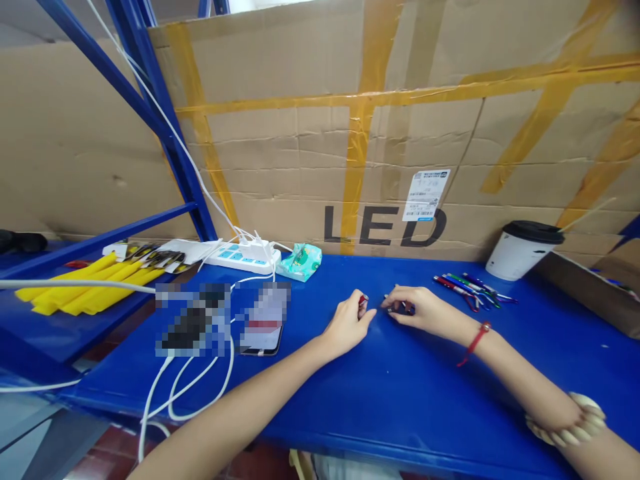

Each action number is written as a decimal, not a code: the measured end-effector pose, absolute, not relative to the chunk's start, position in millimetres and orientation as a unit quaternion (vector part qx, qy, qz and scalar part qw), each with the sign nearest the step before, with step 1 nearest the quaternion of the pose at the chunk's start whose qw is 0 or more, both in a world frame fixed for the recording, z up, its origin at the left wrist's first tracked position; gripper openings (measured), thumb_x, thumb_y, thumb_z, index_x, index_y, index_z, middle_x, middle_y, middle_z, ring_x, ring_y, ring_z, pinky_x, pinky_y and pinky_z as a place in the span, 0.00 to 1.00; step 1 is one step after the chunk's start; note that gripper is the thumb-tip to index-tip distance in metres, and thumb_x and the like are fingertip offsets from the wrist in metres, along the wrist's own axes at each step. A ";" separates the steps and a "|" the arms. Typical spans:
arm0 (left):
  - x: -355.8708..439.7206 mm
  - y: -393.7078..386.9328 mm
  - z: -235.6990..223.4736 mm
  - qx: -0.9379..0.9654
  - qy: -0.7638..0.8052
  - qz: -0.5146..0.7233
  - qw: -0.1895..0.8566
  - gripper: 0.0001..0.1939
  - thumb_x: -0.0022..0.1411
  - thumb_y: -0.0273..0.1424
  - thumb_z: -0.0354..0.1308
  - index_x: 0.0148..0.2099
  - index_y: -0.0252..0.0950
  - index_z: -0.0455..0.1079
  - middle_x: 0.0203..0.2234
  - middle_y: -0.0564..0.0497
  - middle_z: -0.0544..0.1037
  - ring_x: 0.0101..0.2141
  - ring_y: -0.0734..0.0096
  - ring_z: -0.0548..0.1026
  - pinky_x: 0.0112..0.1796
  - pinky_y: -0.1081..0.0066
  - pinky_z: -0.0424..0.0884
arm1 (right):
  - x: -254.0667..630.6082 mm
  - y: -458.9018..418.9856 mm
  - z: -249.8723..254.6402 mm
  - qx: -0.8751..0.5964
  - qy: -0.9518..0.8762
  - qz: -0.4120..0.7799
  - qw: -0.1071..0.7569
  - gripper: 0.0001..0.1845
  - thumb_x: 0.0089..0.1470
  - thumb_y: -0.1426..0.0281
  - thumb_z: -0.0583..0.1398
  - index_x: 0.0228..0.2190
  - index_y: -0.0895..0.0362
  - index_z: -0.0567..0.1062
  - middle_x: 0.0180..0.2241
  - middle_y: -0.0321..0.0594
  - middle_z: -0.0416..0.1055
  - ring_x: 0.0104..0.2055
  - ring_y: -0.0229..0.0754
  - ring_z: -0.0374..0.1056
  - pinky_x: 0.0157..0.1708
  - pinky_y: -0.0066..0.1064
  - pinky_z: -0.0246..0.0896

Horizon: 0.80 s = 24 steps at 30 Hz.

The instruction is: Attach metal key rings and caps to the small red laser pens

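My left hand (349, 325) is closed around a small red piece (363, 300) with a shiny end; it looks like part of a pen, but most of it is hidden by the fingers. Just to the right, my right hand (423, 309) is low over the blue table, its fingers curled toward the thumb. Small dark pieces (409, 309) show beneath and between those fingers, too small to name. The hands are apart, fingertips facing each other. Beyond the right hand lie several coloured pens (467, 287) in a loose bunch, red, green and blue among them.
A lidded paper cup (523, 250) stands behind the pens, beside a cardboard tray (585, 290). To the left are a phone (263, 327), white cables (231, 363), a power strip (240, 255), a green packet (301, 262) and yellow strips (95, 283). A large cardboard box (300, 167) walls the back.
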<state>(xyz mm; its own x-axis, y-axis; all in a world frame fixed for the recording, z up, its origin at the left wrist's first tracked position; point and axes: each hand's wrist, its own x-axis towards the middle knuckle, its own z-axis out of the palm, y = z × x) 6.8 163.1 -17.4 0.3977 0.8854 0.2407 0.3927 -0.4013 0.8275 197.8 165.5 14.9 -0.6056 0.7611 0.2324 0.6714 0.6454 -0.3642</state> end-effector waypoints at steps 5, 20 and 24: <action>7.1 159.7 -9.4 0.688 0.435 0.407 0.415 0.09 0.59 0.28 0.49 0.29 0.36 0.52 0.21 0.58 0.61 0.23 0.79 0.60 0.28 0.76 0.56 | 200.8 166.5 10.6 -0.412 -0.894 0.067 0.164 0.10 0.54 0.68 0.55 0.36 0.55 0.74 0.32 0.40 0.72 0.32 0.40 0.68 0.32 0.30 0.63; 14.8 156.5 -2.6 0.405 0.254 0.465 0.746 0.16 0.52 0.30 0.60 0.27 0.34 0.52 0.21 0.58 0.56 0.20 0.83 0.56 0.22 0.78 0.52 | 171.2 146.0 14.2 -0.306 -0.877 -0.094 0.358 0.10 0.58 0.68 0.54 0.34 0.56 0.75 0.34 0.40 0.73 0.34 0.35 0.69 0.33 0.25 0.65; 13.9 154.3 0.8 0.390 0.247 0.457 0.760 0.16 0.52 0.29 0.61 0.26 0.33 0.53 0.21 0.57 0.57 0.20 0.83 0.57 0.22 0.78 0.51 | 172.0 145.6 14.9 -0.315 -0.874 -0.067 0.363 0.09 0.57 0.67 0.55 0.32 0.55 0.75 0.34 0.41 0.73 0.34 0.36 0.69 0.33 0.26 0.66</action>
